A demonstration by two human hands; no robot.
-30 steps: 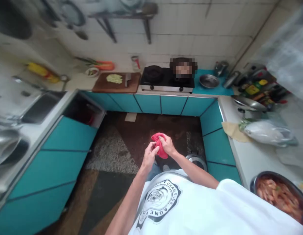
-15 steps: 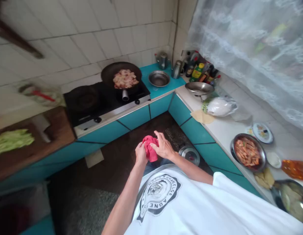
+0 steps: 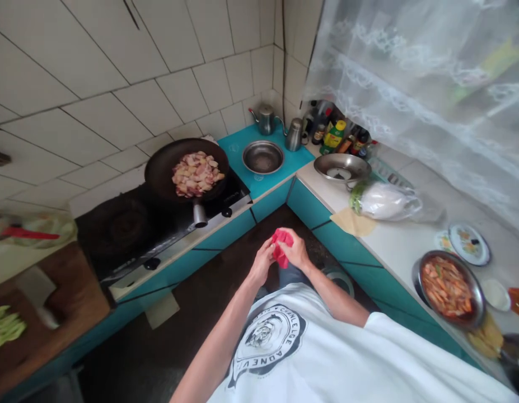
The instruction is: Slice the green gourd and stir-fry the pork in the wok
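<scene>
A crumpled red cloth (image 3: 281, 258) is bunched between my two hands, in front of my body and above the floor. My left hand (image 3: 264, 260) is closed on its left side, fingers bent against the fabric. From the right, my right hand (image 3: 295, 250) wraps over the cloth, its fingers curled around the upper part. Beyond my hands, a dark wok (image 3: 158, 168) holding pieces of pale pink meat (image 3: 198, 174) rests on the stove (image 3: 175, 238), its handle (image 3: 199, 215) turned towards me.
On the left, a cleaver (image 3: 38, 294) and sliced green vegetable (image 3: 5, 327) lie on a wooden board (image 3: 74, 280). A metal bowl (image 3: 263, 158) stands in the corner near bottles (image 3: 333, 137). Along the right counter are a metal pan (image 3: 343, 168), a bagged item (image 3: 383, 200) and a bowl of reddish food (image 3: 447, 286).
My view has turned left and come nearer the stove. My right hand's fingers, stretched out before, have closed over the cloth. My hands have drawn closer together.
</scene>
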